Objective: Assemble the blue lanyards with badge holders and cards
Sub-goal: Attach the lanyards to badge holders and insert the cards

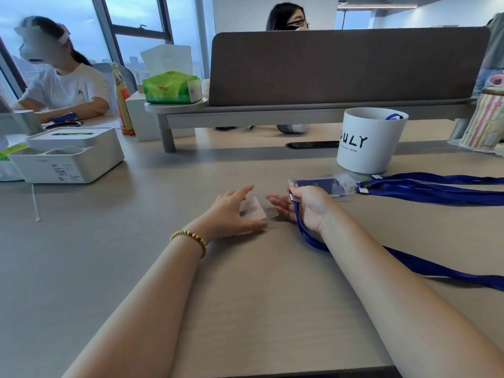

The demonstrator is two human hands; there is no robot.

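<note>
A clear badge holder (259,210) lies flat on the table between my hands. My left hand (231,214) holds it between thumb and fingers. My right hand (305,205) pinches the metal clip end of a blue lanyard (409,261); its strap runs under my right forearm toward the right edge, and its outstretched fingers touch the holder's right side. Behind my right hand lies a stack of badge holders with dark blue cards (324,186), clipped to further blue lanyards (436,186) that stretch off to the right.
A white pot (368,145) marked DULY stands behind the stack. A white storage box (68,156) sits at the left, a desk divider (341,66) and a green tissue pack (171,87) at the back. Two other people sit at the table.
</note>
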